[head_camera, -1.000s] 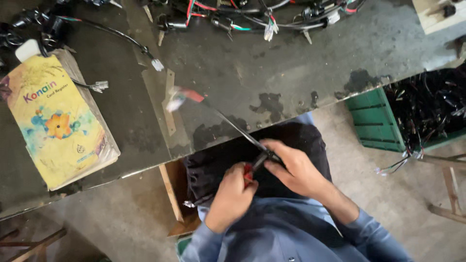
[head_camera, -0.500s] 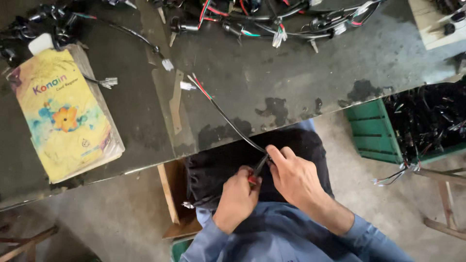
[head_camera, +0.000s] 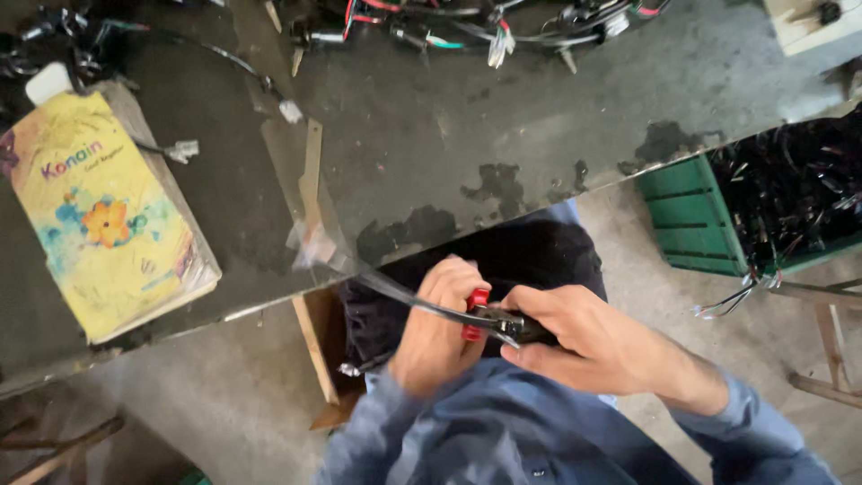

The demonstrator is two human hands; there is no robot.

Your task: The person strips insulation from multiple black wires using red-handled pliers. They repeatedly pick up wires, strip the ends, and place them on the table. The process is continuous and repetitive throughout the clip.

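Observation:
My left hand [head_camera: 440, 328] is closed around a small red-handled tool [head_camera: 475, 312] over my lap. My right hand [head_camera: 588, 341] grips the dark end of a thin black cable [head_camera: 409, 299], right beside the left hand. The cable runs up and left toward the bench edge, and its far end, with a pale connector [head_camera: 305, 242], is blurred. Both hands sit just below the front edge of the dark workbench [head_camera: 539, 135].
A thick yellow book [head_camera: 103, 216] lies on the bench at the left. Tangled wire harnesses [head_camera: 485, 22] lie along the far edge. A green crate [head_camera: 691, 220] full of black cables stands on the floor at the right, with wooden stool legs [head_camera: 826, 332] beside it.
The hands have drawn the cable down and back toward my lap. Its free end has swung left and down, from the bench top to near the front edge.

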